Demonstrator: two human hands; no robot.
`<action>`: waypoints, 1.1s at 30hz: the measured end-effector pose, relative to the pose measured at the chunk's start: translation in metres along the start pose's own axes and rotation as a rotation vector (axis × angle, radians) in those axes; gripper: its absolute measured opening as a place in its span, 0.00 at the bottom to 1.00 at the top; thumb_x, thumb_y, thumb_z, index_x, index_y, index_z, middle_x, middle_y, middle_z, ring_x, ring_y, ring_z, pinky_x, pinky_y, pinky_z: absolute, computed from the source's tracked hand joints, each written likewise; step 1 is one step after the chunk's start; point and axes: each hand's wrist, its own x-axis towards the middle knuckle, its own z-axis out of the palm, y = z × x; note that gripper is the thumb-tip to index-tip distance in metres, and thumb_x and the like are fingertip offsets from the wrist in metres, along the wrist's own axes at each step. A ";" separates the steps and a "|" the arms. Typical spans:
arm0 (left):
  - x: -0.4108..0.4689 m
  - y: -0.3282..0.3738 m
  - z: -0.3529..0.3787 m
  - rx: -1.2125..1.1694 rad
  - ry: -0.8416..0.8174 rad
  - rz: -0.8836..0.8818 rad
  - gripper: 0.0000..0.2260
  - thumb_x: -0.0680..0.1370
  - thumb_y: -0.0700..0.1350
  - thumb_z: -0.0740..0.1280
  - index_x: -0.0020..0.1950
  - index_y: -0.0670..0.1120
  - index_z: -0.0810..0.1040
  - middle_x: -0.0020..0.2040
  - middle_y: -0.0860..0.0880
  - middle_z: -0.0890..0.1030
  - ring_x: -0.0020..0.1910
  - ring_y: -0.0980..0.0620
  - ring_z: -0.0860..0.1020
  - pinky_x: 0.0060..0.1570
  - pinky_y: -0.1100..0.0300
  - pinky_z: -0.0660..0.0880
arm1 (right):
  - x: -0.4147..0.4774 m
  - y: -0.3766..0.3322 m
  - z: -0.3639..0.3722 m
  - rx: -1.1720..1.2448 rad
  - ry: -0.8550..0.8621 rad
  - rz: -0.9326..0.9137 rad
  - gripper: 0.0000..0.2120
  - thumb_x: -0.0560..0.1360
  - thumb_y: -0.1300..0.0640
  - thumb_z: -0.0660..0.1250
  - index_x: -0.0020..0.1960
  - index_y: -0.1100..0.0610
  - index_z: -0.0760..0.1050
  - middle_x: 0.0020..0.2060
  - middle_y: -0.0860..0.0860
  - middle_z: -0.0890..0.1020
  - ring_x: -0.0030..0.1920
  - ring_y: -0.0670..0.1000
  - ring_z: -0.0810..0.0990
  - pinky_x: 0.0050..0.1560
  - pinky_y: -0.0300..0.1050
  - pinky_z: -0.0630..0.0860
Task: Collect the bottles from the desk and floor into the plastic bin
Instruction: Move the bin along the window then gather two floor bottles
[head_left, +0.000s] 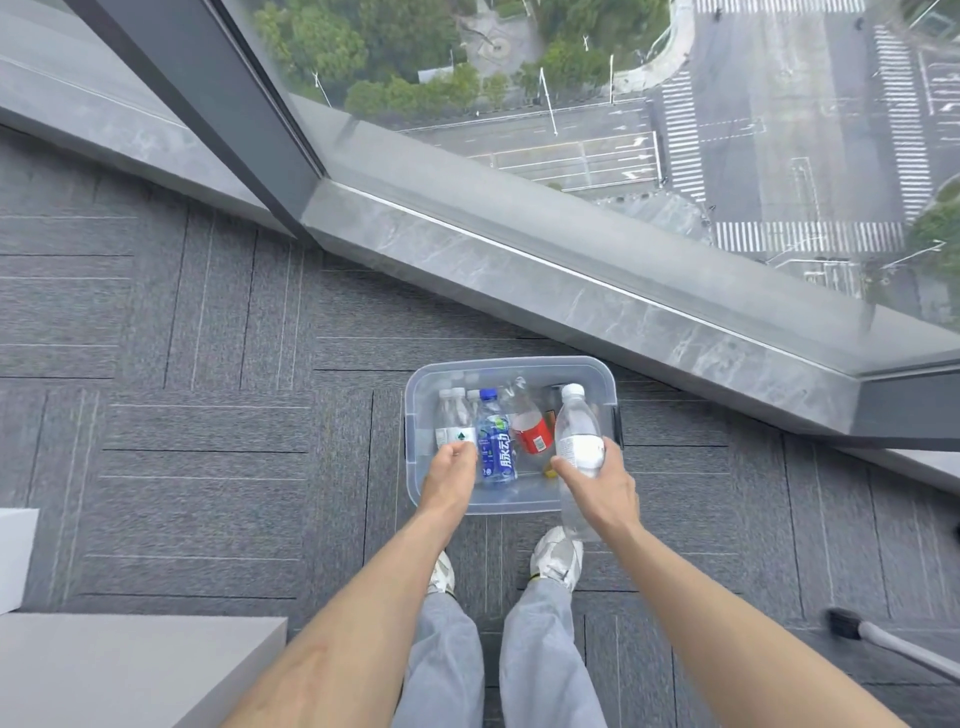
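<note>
A clear plastic bin stands on the grey carpet in front of my feet. Inside lie a blue-labelled bottle, a red-labelled bottle, and clear bottles with white caps at the left. My right hand grips a clear water bottle with a white cap, held upright over the bin's right side. My left hand hovers over the bin's left front, fingers curled closed; it hides the lower ends of the clear bottles, and I see nothing held in it.
A grey stone sill and floor-to-ceiling window run diagonally behind the bin. A grey desk corner sits at lower left, with a white edge above it. A chair leg with a black caster is at lower right. My shoes stand just before the bin.
</note>
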 end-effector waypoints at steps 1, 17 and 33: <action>0.005 0.001 0.002 0.024 0.004 -0.001 0.11 0.79 0.52 0.57 0.57 0.50 0.74 0.57 0.52 0.79 0.56 0.51 0.76 0.62 0.51 0.72 | 0.009 0.001 0.000 -0.030 0.006 0.003 0.42 0.69 0.35 0.69 0.76 0.47 0.57 0.65 0.57 0.76 0.63 0.61 0.75 0.63 0.57 0.73; -0.042 0.037 -0.005 0.134 0.014 0.043 0.10 0.83 0.48 0.52 0.57 0.49 0.71 0.59 0.49 0.77 0.58 0.49 0.74 0.64 0.49 0.70 | -0.013 -0.021 -0.065 -0.205 -0.113 0.075 0.26 0.78 0.46 0.61 0.73 0.56 0.66 0.67 0.57 0.76 0.66 0.59 0.74 0.60 0.50 0.70; -0.262 0.129 -0.024 0.122 -0.111 0.271 0.10 0.81 0.49 0.54 0.52 0.49 0.73 0.57 0.49 0.79 0.52 0.48 0.77 0.54 0.53 0.74 | -0.251 -0.073 -0.190 0.304 0.080 -0.035 0.20 0.79 0.51 0.63 0.69 0.56 0.73 0.64 0.55 0.79 0.63 0.55 0.77 0.64 0.50 0.73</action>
